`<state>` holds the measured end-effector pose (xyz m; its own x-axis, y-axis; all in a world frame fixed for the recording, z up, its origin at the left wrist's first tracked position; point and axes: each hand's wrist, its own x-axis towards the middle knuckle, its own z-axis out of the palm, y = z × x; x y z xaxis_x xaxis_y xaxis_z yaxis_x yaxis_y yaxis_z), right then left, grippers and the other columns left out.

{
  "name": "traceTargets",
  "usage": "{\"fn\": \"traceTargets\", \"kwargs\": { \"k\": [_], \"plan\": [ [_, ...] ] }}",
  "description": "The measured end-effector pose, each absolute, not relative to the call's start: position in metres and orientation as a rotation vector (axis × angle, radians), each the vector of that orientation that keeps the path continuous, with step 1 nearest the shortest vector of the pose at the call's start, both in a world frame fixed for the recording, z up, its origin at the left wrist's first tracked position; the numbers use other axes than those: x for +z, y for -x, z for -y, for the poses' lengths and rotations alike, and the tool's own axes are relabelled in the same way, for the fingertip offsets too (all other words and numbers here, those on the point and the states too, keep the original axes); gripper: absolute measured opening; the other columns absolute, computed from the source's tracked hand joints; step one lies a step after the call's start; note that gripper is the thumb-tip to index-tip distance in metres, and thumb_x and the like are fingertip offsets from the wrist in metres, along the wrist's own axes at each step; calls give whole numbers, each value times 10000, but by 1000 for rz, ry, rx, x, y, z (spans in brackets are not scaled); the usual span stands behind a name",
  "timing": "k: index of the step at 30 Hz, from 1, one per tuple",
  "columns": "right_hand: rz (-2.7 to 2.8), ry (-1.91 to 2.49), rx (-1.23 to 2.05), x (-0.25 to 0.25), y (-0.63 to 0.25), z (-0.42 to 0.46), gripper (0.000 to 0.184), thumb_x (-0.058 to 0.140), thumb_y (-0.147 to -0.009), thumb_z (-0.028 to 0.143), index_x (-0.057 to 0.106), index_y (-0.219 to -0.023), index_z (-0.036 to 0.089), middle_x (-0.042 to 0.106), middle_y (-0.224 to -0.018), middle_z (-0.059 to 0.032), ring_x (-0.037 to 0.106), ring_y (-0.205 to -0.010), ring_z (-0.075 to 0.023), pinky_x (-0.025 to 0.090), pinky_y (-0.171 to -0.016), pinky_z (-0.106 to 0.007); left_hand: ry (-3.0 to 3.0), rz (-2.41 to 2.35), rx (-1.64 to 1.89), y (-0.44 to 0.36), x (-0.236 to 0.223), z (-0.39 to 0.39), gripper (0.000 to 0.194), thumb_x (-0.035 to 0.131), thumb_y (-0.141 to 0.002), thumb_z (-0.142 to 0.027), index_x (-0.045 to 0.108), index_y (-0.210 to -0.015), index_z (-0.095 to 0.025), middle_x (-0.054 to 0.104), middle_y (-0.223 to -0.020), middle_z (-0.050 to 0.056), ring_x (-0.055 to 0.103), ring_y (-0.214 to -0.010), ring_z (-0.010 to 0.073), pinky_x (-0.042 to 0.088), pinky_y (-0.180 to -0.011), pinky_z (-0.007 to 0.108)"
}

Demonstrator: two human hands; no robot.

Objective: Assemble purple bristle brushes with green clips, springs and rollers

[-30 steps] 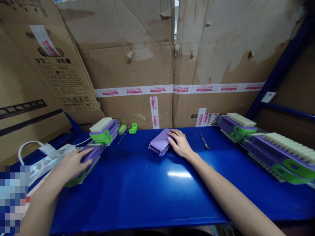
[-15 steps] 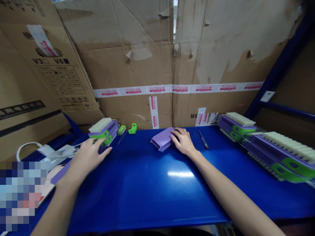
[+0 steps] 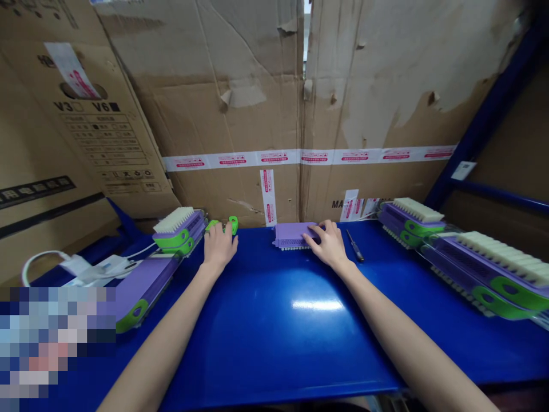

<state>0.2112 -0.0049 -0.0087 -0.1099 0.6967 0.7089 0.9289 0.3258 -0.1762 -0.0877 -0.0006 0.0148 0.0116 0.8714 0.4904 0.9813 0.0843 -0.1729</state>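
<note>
My right hand (image 3: 330,246) grips the right end of a purple casing (image 3: 291,233), thumb at the front and fingers on top. A row of small pale teeth shows along the casing's lower edge, and it rests on the blue table (image 3: 274,332). Over small parts by the cardboard, my left hand (image 3: 219,247) reaches down with fingers bent and slightly apart. Just beyond its fingertips is a bright green plastic piece (image 3: 233,223), partly covered. Whether the left fingers touch anything is hidden.
Purple and green brushes with cream bristles stand at left (image 3: 178,229) and right (image 3: 501,274). A screwdriver (image 3: 355,246) lies right of my right hand. A purple-green piece (image 3: 143,286), white chargers and cables (image 3: 86,268) sit at left. Cardboard (image 3: 240,126) walls the back.
My left hand has moved right, from the left brush to the small green parts. The purple casing has turned so its long side faces me, with my right hand still on its right end.
</note>
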Motion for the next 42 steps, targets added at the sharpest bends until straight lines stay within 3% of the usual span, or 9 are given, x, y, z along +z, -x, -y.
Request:
{"fn": "traceTargets", "kwargs": {
  "k": [15, 24, 42],
  "plan": [
    [1602, 1704, -576, -11, -215, -2, 469, 495, -799, 581, 692, -886, 164, 539, -862, -118, 451, -844, -255, 318, -681, -349, 1735, 1908, -393, 96, -12, -9, 511, 360, -855, -394, 477, -1245, -87, 492, -1193, 238, 459, -1065, 365, 358, -818, 441],
    [1610, 1722, -481, -11, -215, -2, 437, 493, -812, 554, 680, -952, 185, 543, -933, -112, 455, -885, -254, 317, -707, -353, 1674, 1952, -345, 102, -9, -3, 514, 342, -856, -394, 460, -1246, -80, 507, -1085, 227, 456, -1004, 357, 358, -762, 424],
    [1664, 1665, -408, -21, -215, -7, 425, 438, -854, 502, 630, -1071, 192, 545, -1072, -134, 462, -949, -282, 338, -760, -411, 1573, 2208, -331, 104, -15, -4, 495, 351, -834, -386, 515, -1163, -54, 541, -1078, 247, 475, -1000, 366, 366, -771, 468]
  ]
}}
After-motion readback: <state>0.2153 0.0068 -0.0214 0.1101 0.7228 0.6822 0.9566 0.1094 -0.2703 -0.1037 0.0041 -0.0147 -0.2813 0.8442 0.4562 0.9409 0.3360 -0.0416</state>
